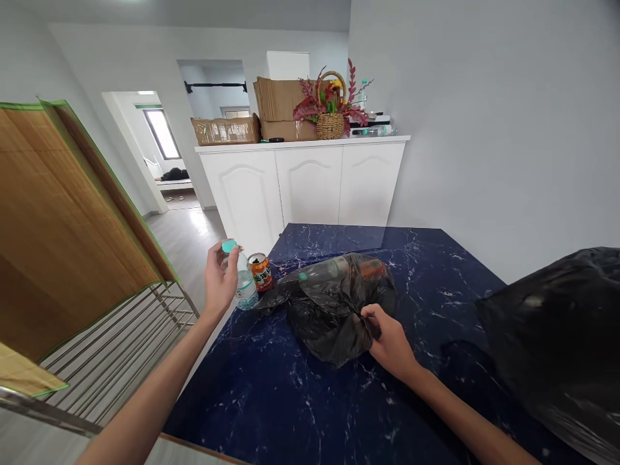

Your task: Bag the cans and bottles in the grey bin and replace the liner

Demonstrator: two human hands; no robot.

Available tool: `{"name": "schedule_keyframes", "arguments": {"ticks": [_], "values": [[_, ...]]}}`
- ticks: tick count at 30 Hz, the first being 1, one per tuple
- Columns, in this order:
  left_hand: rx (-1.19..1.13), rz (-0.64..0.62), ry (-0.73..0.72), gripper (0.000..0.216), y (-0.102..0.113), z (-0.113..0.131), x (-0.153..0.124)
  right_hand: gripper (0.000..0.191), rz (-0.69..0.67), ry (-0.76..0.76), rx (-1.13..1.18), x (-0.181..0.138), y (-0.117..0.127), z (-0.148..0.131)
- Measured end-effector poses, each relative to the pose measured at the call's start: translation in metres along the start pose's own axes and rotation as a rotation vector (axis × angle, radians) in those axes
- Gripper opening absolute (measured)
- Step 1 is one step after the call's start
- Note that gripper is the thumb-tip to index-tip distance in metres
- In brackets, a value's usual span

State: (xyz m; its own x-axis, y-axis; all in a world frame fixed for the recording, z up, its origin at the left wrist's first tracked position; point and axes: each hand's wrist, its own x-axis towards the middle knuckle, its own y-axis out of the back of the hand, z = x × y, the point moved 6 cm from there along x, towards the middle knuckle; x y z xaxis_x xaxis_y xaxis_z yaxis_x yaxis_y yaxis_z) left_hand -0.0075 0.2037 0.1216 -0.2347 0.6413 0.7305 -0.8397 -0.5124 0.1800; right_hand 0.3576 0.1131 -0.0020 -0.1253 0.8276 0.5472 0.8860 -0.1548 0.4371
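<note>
My left hand (219,279) is wrapped round a clear plastic bottle (243,284) with a teal cap, held upright at the left edge of the dark blue marble table (310,400). An orange drink can (261,271) stands right beside the bottle. My right hand (387,339) pinches the edge of a black plastic bag (329,310) lying in the middle of the table. Another bottle with a green cap (320,270) and an orange item show at the bag's top.
A second, larger black bag (557,342) lies at the table's right. A metal rack (121,349) with a bamboo mat (58,226) stands at left. A white cabinet (310,181) at the back carries cardboard boxes and a flower basket (332,106).
</note>
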Motion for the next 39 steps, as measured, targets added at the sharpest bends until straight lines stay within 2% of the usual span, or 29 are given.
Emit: {"name": "schedule_keyframes", "arguments": {"ticks": [4,6,9,11,12,13,14,15,16,17,18,21,26,31,35,39], "values": [[-0.013,-0.024,-0.004,0.046,-0.004,-0.005,0.002,0.014,-0.003,0.005,0.001,0.0,0.0,-0.002],[0.03,0.007,-0.052,0.054,0.0,-0.002,0.0,0.013,0.0,0.005,-0.003,0.0,0.0,-0.002],[0.182,0.147,-0.203,0.058,0.012,0.016,-0.014,0.012,0.007,0.002,-0.005,0.0,0.0,-0.002],[0.274,0.118,-0.346,0.045,0.01,0.035,-0.033,0.012,0.016,-0.005,0.002,-0.001,0.0,-0.002],[0.303,0.006,-0.425,0.035,0.002,0.045,-0.046,0.012,0.024,-0.01,0.008,-0.001,-0.001,-0.001],[0.308,-0.16,-0.479,0.026,-0.011,0.053,-0.061,0.011,0.034,-0.015,0.013,-0.002,-0.001,-0.001],[0.294,-0.37,-0.509,0.02,-0.026,0.059,-0.077,0.01,0.045,-0.019,0.019,-0.003,0.0,0.0],[0.261,-0.638,-0.515,0.022,-0.045,0.061,-0.097,0.01,0.056,-0.021,0.024,-0.003,0.0,0.0],[0.23,-0.824,-0.481,0.026,-0.059,0.062,-0.114,0.01,0.066,-0.022,0.028,-0.004,0.0,0.001],[0.196,-0.943,-0.436,0.031,-0.072,0.061,-0.126,0.011,0.076,-0.02,0.031,-0.005,0.001,0.001],[0.171,-1.008,-0.391,0.035,-0.083,0.058,-0.135,0.012,0.084,-0.017,0.034,-0.005,0.001,0.002],[0.224,-0.946,-0.336,0.041,-0.111,0.043,-0.133,0.016,0.098,-0.004,0.038,-0.006,0.003,0.002],[0.439,-0.805,-0.337,0.046,-0.144,0.002,-0.098,0.019,0.094,0.005,0.04,-0.006,0.003,0.002],[0.537,-0.753,-0.27,0.03,-0.161,-0.027,-0.072,0.015,0.093,0.008,0.033,-0.004,0.002,0.003],[0.564,-0.729,-0.249,0.019,-0.163,-0.026,-0.067,0.014,0.077,0.02,0.028,-0.001,0.003,0.003],[0.558,-0.694,-0.245,0.02,-0.152,-0.006,-0.066,0.014,0.064,0.027,0.022,0.0,0.004,0.002]]}}
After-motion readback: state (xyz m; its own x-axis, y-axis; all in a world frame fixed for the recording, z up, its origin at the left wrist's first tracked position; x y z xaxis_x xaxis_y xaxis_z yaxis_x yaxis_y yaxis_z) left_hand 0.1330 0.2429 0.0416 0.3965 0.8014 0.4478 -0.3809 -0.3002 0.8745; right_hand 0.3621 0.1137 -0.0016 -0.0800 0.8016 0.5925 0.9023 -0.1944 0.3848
